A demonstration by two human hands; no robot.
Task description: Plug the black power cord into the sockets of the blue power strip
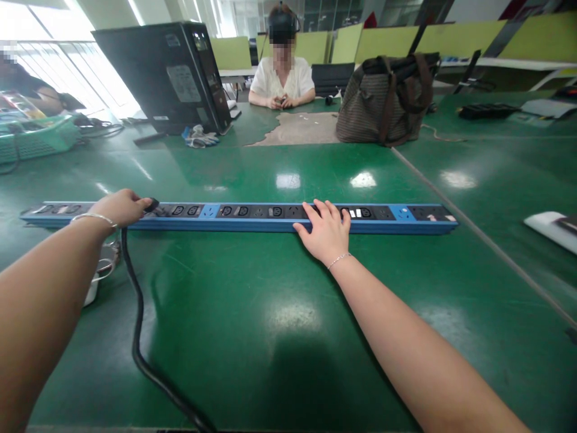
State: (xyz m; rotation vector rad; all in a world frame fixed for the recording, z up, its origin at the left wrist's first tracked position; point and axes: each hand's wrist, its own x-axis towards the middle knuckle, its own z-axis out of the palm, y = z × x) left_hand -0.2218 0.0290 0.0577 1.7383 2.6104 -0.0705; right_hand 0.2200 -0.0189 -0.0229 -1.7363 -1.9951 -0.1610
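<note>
A long blue power strip (252, 225) with black and blue sockets lies across the green table. My left hand (121, 208) is closed round a black power plug (153, 204) at the strip's left part; whether the plug sits in a socket I cannot tell. From under that hand a thick black cable (139, 325) hangs toward me and runs to the table's front edge. My right hand (328, 231) rests on the strip right of its middle, fingers spread over the sockets and thumb at its front side.
Behind the strip stand a black computer case (155, 78), crumpled gloves (199, 137) and a brown bag (383, 102). A green basket (40, 138) is at far left, a white device (552, 228) at right. Across the table sits a person (282, 78); another is at left.
</note>
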